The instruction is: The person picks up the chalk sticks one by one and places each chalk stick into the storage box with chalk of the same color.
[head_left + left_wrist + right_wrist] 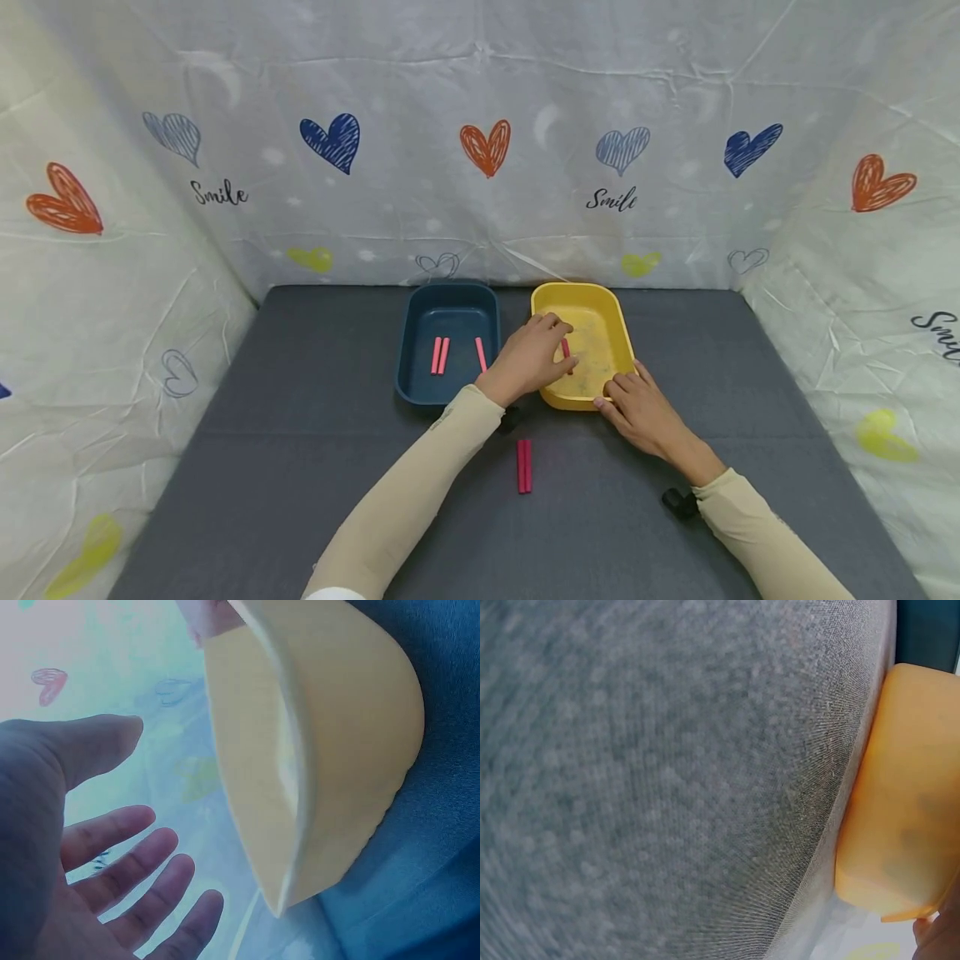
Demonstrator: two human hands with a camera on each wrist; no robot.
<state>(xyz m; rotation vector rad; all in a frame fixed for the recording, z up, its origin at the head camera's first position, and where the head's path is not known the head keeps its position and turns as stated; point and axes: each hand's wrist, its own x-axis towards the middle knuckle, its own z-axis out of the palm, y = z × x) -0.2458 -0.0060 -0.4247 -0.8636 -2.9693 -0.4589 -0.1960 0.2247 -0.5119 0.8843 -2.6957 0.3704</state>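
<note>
Lying nearest on the grey bench (300, 467) are two pink sticks (523, 466), side by side. Beyond them the right hand (643, 411) rests its fingers on the near rim of the yellow tray (619, 329), holding nothing. The left hand (529, 358) reaches into that tray, fingers loosely spread beside a pink stick (566, 350). Left of it, the blue tray (411, 333) holds three more.

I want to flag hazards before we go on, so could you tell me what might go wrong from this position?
The left hand reaches over the yellow tray towards a pink stick inside; a clumsy pinch could drop it. The right hand only rests at the tray's near corner, so the tray might slide on the grey mat. The two pink sticks lying near the left sleeve could get swept aside.
</note>
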